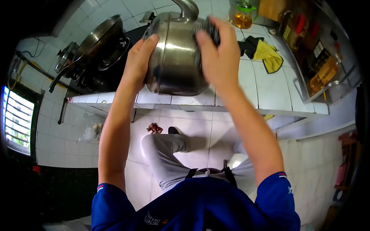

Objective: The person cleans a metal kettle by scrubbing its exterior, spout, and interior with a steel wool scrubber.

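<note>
A stainless steel kettle (173,57) is in front of me near the counter's front edge, its curved spout or handle (187,9) at the top. Whether its base touches the counter cannot be told. My left hand (140,57) grips the kettle's left side, thumb on the metal. Against the right side, my right hand (221,54) presses a dark, mesh-like scrubber (209,32), which looks like steel wool. The right hand is slightly smeared by motion.
On the left, a wok (98,38) sits on the black gas stove (115,73). A yellow and dark cloth (266,56) lies on the white tiled counter (246,82). Behind it is a glass jug of amber liquid (243,17). Bottles (323,73) stand on a rack at right.
</note>
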A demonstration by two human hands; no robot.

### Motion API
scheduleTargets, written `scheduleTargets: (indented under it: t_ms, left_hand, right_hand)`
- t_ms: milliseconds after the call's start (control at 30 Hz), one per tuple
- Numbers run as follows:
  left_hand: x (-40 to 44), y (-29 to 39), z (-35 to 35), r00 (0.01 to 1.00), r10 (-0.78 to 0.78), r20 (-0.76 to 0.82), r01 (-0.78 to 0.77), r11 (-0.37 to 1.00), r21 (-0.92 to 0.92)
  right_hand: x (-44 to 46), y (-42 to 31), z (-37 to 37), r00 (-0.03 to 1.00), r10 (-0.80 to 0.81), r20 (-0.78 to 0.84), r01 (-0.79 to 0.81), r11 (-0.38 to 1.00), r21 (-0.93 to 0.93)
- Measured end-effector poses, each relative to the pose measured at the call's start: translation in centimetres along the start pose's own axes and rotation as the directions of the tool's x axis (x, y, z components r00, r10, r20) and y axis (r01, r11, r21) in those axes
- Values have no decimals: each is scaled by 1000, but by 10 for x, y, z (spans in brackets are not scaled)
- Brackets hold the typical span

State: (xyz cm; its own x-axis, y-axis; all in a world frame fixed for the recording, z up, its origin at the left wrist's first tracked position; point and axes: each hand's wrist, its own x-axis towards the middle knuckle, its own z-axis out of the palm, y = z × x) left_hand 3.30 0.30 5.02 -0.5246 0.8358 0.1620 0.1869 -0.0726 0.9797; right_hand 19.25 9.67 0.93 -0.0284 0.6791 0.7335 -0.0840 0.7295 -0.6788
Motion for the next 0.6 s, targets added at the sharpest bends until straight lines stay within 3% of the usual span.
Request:
scheduleTargets:
  t_ms: [33, 100, 133, 167, 233, 300, 367, 400, 500, 567, 600]
  left_hand:
    - [3, -2, -6, 1000, 9, -11, -9, 1000, -4]
    - [6, -8, -14, 996, 21, 82, -18, 999, -38]
    - [5, -8, -12, 996, 45, 78, -43, 999, -28]
    - [6, -8, -13, 996, 32, 78, -31, 999, -25]
    - [11, -9, -13, 999, -33, 23, 33, 999, 33]
    - [14, -12, -16, 999, -33, 41, 33, 999, -2]
    - [16, -10, -20, 996, -74, 53, 75, 997, -10]
    - [11, -8, -18, 996, -24, 83, 29, 998, -61]
    - [18, -14, -19, 992, 58, 115, -51, 997, -61]
    - [18, -12, -17, 998, -23, 58, 25, 999, -35]
    - [15, -8, -16, 997, -54, 51, 57, 997, -59]
  right_hand:
    - [-24, -2, 3, 989, -144, -11, 143, 988, -60]
    - [-57, -8, 0, 871, -458, 179, 489, 845, -218]
    - [-59, -5, 0, 841, -508, 185, 540, 806, -243]
    - [-54, 2, 0, 847, -498, 188, 531, 812, -242]
    - [-12, 0, -2, 967, -236, 98, 247, 962, -116]
    - [11, 0, -2, 974, 211, 84, -218, 972, 86]
    - [-16, 1, 0, 988, -155, 14, 156, 981, -112]
    - [-38, 3, -1, 936, -345, 65, 351, 916, -196]
    - [-58, 3, 3, 829, -512, 225, 556, 800, -228]
    - [-20, 5, 8, 932, -351, 95, 364, 904, -226]
    - [1, -5, 5, 996, -23, 90, 34, 992, -125]
